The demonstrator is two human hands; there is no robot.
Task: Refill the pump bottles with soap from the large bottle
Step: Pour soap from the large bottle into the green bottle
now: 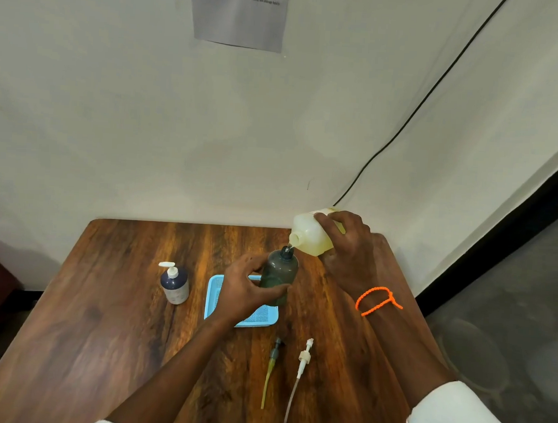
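Soap runs thinly from the large bottle (312, 236), tilted in the right hand (347, 248) just above the grey pump bottle (278, 273). That bottle looks light and tippy, so the left hand (243, 291) grips its body; slippery if drips spread.

Open wood: table (107, 331) left and near-left of my arms. Obstacles: navy pump bottle (174, 285) upright at left; blue tray (212, 297) centre; two loose pump heads, grey (273, 358) and white (302, 363), lying between my forearms; wall (177, 139) behind
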